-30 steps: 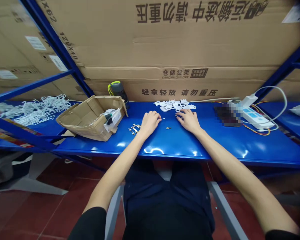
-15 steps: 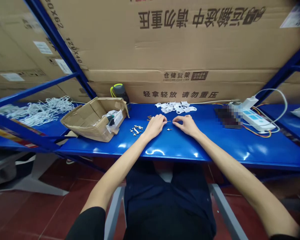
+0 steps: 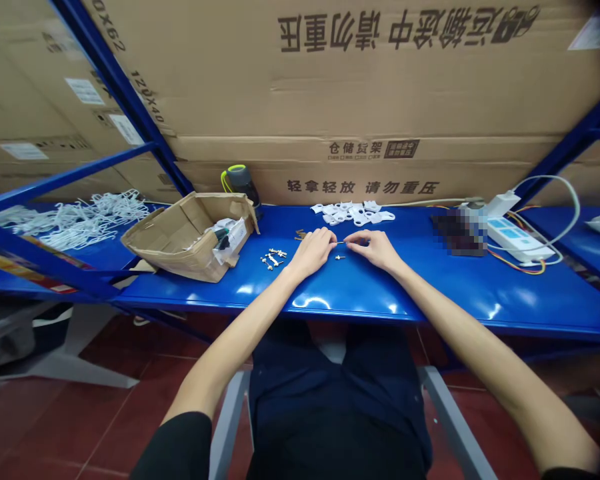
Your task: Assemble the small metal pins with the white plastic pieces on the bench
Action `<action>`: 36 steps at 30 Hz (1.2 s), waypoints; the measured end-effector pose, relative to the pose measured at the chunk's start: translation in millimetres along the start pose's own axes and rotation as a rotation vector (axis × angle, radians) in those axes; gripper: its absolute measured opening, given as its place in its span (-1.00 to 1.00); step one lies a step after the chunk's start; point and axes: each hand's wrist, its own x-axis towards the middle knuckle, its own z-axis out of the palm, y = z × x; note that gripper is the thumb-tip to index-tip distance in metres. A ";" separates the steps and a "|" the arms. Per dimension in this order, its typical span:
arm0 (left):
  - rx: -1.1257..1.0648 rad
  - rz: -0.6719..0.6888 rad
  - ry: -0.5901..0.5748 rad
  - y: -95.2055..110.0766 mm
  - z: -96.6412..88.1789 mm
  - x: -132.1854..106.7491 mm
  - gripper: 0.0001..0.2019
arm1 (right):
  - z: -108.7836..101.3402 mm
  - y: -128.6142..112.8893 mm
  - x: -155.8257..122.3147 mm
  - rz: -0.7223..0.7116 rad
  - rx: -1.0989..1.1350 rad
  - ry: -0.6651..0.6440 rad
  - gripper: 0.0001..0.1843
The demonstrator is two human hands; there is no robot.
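Over the blue shelf top, my left hand [image 3: 315, 253] pinches a thin metal pin [image 3: 341, 243] between thumb and fingertips. My right hand [image 3: 376, 249] is closed in a pinch at the pin's other end, fingertips meeting it. What else the fingers hide is too small to make out. Just below the pin lies one small metal fitting with a thin stem [image 3: 340, 257]. To the left of my left hand are several similar metal fittings [image 3: 274, 259] in a loose group. Small brass-coloured pieces [image 3: 300, 235] lie behind my left hand, partly covered by it.
White plastic pieces with holes [image 3: 353, 213] lie at the back. An open cardboard box [image 3: 180, 257] and a dark bottle [image 3: 243, 181] stand left. On the right are a power strip [image 3: 520, 240] and a blurred dark object [image 3: 460, 233]. White wire hooks [image 3: 90, 217] lie far left.
My right fingertips have moved slightly left and closed the small gap to the pin. My left hand has barely moved. The loose pieces lie as before.
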 end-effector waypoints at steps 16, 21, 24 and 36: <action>0.053 0.030 -0.041 7.0 -3.4 -0.5 -0.82 | 0.4 0.2 -1.3 -0.025 0.022 -0.067 -0.74; 0.068 0.027 -0.034 8.3 -3.8 -0.9 -0.82 | 2.0 3.2 -0.5 -0.002 0.032 -0.050 -0.76; 0.068 0.018 -0.035 8.7 -3.9 -1.0 -0.81 | 2.7 5.5 0.1 0.001 0.015 -0.045 -0.74; 0.094 0.019 -0.004 11.5 -3.9 -1.0 -0.80 | 2.9 2.6 -1.2 0.019 0.091 -0.070 -0.75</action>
